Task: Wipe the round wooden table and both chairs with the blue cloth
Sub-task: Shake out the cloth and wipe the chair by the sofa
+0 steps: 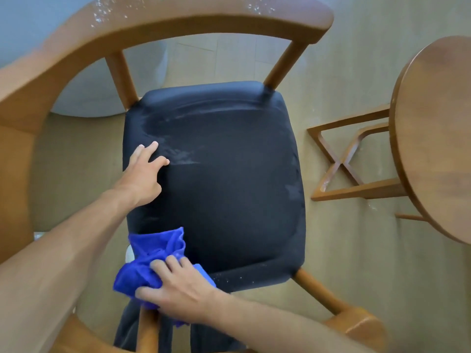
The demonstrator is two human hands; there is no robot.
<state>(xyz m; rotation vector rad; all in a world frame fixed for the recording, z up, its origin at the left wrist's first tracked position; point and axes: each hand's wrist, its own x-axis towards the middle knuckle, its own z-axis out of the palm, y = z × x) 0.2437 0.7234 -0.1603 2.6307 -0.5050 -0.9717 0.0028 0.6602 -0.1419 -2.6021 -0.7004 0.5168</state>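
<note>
Right hand (178, 291): it lies nearest to the camera, at the near left corner of the seat; its fingers (168, 263) are curled over the bunched blue cloth (145, 271) and grasp it.
Blue cloth: crumpled into a ball, half on the seat edge and half hanging over the front leg of the chair.
Left hand (142, 174): it rests on the left side of the dark seat (216, 187), fingers spread and released, holding nothing; it seems to steady the chair.
Step in hand: wiping the seat of this chair, as I judge it.
How to do it well: better to open the cloth flatter, so more of it touches, and to draw long strokes from the back of the seat toward the front, so that the pale dusty streaks near the left hand and along the far edge are carried off.
In the way: the left hand itself lies beside the streaks and should move aside.
Backrest (178, 24): the curved wooden rail carries white crumbs on top; it looks not yet wiped.
Counter (433, 138): the round wooden top stands to the right, apart from the chair, with its crossed base on the floor (344, 72).
</note>
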